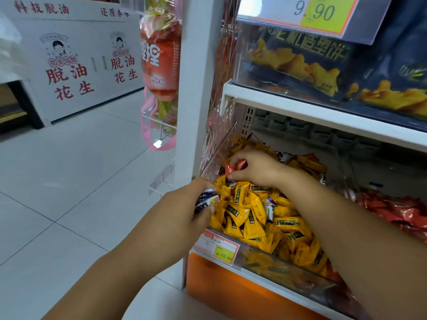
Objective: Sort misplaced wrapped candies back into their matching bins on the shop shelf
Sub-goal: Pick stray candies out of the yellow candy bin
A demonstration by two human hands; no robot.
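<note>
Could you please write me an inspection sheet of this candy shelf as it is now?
Surface: white shelf unit; price tag on the near bin.
Job's things: yellow candies fill it; red candies lie to their right; one blue-white stray among the yellow.
Clutter: nothing seen.
Grippers: left hand grips blue-white candies; right hand pinches a red candy.
Cables: nothing seen.
Surroundings: snack bags above, hanging orange bag, tiled floor.

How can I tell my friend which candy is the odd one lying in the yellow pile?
Find the clear bin of yellow candies on the lower shelf, behind the price tag. Near the pile's middle, just below the wrist of the right hand, lies a white-and-blue candy. Its pale wrapper stands out; everything touching it is yellow.
</note>
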